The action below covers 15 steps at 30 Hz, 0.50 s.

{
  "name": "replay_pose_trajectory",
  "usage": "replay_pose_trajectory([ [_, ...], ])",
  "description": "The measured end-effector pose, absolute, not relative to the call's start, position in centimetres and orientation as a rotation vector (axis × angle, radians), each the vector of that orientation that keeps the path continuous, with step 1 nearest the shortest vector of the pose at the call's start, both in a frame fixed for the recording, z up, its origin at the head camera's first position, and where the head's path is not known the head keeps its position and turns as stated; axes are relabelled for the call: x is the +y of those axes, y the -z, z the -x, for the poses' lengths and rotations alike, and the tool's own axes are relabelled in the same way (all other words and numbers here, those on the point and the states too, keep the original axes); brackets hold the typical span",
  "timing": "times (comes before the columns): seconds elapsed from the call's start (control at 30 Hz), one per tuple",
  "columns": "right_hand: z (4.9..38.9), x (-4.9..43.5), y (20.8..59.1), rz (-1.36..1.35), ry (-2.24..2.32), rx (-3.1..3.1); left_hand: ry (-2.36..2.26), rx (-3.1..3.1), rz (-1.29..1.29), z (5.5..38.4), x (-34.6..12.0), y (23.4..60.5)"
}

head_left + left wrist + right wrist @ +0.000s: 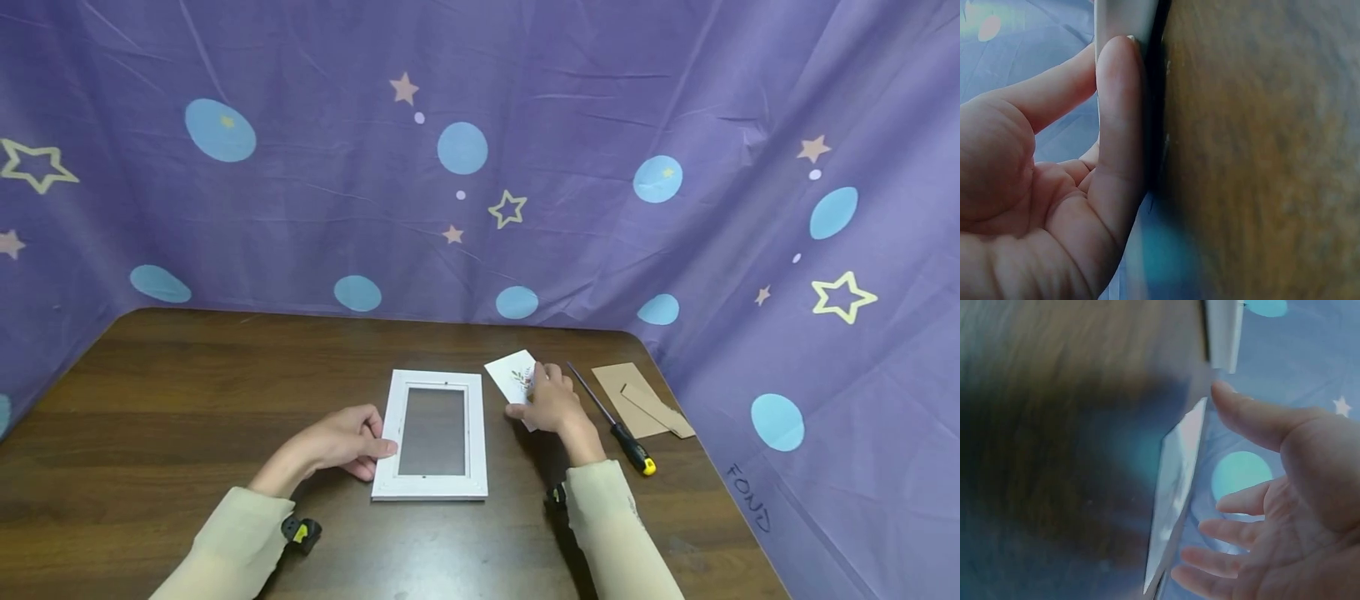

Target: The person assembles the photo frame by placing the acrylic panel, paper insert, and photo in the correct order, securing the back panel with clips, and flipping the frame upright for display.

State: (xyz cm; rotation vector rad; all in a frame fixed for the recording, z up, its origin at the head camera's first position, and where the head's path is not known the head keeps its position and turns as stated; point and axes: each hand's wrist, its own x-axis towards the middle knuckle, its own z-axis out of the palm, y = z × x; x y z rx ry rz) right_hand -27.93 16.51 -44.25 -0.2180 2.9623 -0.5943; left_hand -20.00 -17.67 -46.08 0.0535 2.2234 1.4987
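Note:
A white picture frame (474, 433) lies on the wooden table, its middle showing a grey-brown pane. My left hand (345, 440) pinches its left edge, thumb on top; in the left wrist view the fingers hold the frame's side (1124, 22). Right of the frame is a white card (508, 369) with a small printed plant design. Over this card hovers my right hand (553, 406), partly hiding it. The right wrist view shows the hand's fingers loosely spread, apart from the card (1175, 481) and holding nothing.
A screwdriver (611, 421) with a black and yellow handle lies right of my right hand. Beyond it rest a brown backing board (615, 379) and a narrow cardboard strip (656, 408) near the table's right edge. A purple patterned cloth (375, 183) hangs behind the table.

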Motion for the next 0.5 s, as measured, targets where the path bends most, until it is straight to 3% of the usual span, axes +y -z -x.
replay_pose_trajectory([
  [0.5, 28.71, 15.56, 44.56, 0.107, 0.365, 2.938, -1.496, 2.243, -0.041, 19.84, -17.70, 45.93],
])
